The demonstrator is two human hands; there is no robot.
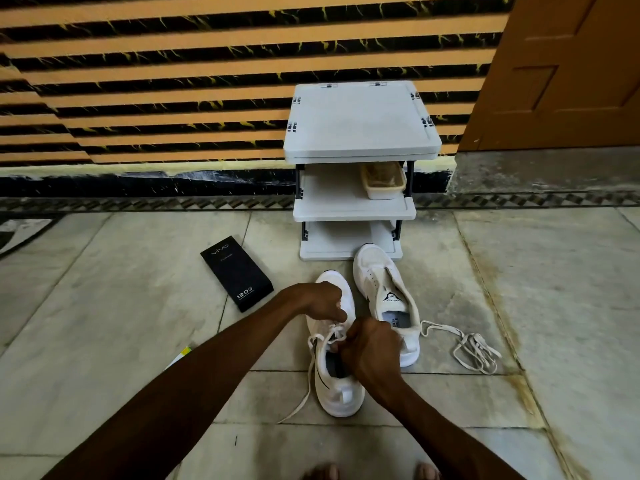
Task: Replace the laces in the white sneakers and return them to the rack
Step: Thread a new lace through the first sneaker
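Floor [554,289], pale stone tiles. Rack [362,126], grey, three shelves, against the striped wall. Black box [236,277], flat on the floor, left of the shoes. Far sneaker [377,268], white, unlaced, toe touching the rack's base. Near sneaker [337,396], white, just beside it. Left hand [320,299] and right hand [372,351], over the near sneaker, fingers curled, pinching its lace [313,358]. Loose lace [474,348], on the floor at right.

Both my hands work at the near sneaker [337,393] on the floor [121,341]: my left hand [323,301] and right hand [370,351] pinch its lace [333,332]. The second sneaker [381,282] stands just beside it, a loose lace [474,348] at its right, the rack [360,133] beyond.
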